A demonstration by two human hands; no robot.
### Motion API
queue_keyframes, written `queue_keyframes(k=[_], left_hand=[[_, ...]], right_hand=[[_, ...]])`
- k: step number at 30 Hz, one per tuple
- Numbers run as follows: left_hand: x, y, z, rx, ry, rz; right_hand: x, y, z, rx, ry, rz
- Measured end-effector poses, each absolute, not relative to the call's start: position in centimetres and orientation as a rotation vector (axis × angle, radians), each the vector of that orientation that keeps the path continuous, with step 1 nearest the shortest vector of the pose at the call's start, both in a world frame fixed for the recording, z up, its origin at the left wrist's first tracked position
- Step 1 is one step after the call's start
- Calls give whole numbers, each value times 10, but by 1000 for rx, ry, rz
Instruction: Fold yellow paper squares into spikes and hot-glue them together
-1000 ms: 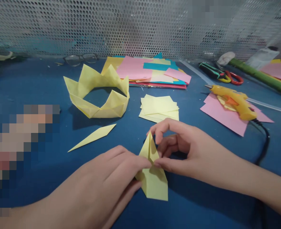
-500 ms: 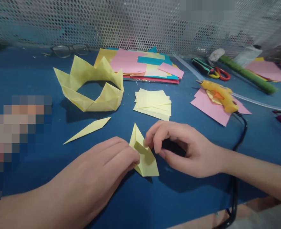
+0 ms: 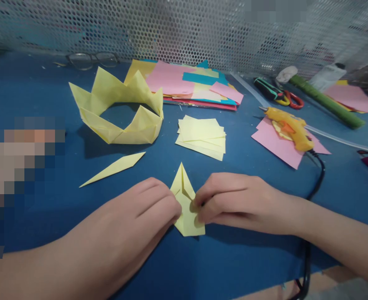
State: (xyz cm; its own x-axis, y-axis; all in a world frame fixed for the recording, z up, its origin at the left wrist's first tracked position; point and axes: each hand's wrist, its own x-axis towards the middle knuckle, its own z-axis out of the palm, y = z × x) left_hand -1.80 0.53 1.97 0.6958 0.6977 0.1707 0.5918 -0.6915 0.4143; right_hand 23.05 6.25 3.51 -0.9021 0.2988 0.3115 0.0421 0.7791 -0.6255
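Folding partly done

Yellow sheet (image 3: 186, 204) on the table (image 3: 186, 266): pointed end creased, broad end seemingly unfinished. Fingers of left hand (image 3: 133, 216) and right hand (image 3: 240, 202) grip opposite edges. Beyond: one spiked ring (image 3: 136, 129) assembled, stacked sheets (image 3: 201, 130) apparently unworked.

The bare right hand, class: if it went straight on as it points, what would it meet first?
The right hand would first meet the yellow folded paper, which it seems to touch; beyond, probably the left hand, though depth is unclear.

Bare left hand (image 3: 146, 214), bare right hand (image 3: 240, 204)
Slender fingers (image 3: 226, 202); left forearm (image 3: 52, 262) and right forearm (image 3: 340, 231) uncovered too, the right slim at the wrist (image 3: 298, 214).
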Motion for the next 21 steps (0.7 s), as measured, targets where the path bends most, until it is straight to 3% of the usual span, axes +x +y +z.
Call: queue_keyframes(k=[10, 21], left_hand=[[-14, 8, 26, 2703, 986, 571], [-10, 15, 23, 2465, 1097, 422]], right_hand=[[224, 59, 36, -252, -2713, 763], [217, 51, 34, -206, -2867, 454]])
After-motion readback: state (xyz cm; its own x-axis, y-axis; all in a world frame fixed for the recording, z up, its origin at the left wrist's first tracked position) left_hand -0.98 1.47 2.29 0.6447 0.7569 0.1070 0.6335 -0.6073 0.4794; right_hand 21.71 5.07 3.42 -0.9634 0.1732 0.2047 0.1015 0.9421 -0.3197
